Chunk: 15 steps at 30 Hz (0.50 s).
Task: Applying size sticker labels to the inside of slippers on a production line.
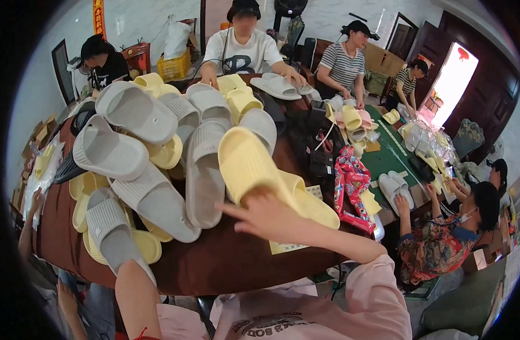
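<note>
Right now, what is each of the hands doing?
Left hand: hidden behind a grey slipper; cannot tell.
Right hand: open, fingers on a yellow slipper.

A heap of grey and yellow slippers [158,147] covers most of the table [226,260], piled several deep from the left edge to past the middle. The right hand [265,212] rests against a yellow slipper [254,167] at the heap's near side, so nothing passes there. The left hand is hidden behind a grey slipper [115,232] at the near left. Bare brown top shows only in a strip along the near edge, below the heap. To the right, black boxes [316,141] and a red patterned packet [350,187] block the way. Across the table, another person's hands [294,73] lie on more slippers.
</note>
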### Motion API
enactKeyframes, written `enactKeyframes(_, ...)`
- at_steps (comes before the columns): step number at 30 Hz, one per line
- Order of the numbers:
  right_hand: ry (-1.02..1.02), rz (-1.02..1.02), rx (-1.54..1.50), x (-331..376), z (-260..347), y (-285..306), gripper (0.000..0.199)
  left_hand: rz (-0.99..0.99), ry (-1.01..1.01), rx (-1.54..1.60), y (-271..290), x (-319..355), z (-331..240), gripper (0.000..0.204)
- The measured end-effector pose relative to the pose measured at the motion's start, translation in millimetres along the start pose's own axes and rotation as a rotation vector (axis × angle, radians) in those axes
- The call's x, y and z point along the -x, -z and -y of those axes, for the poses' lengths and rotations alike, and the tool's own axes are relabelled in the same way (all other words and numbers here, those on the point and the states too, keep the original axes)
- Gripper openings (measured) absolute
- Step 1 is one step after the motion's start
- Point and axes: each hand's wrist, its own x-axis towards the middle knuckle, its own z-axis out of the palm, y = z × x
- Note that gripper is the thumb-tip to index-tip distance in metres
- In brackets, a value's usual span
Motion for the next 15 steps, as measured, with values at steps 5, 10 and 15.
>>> enactKeyframes(5, 0.167, 0.091, -0.281, 14, 0, -10, 0.038, -0.024, -0.019, 0.015, 6, -1, -4, 0.043)
enactKeyframes(10, 0.058, -0.414, -0.413, 53, -27, 6, 0.034, -0.056, -0.051, 0.035, 8, -1, -6, 0.043)
enactKeyframes(15, -0.295, -0.336, -0.15, 82, -72, -8, 0.058, -0.083, -0.075, 0.048, 11, -1, -10, 0.043)
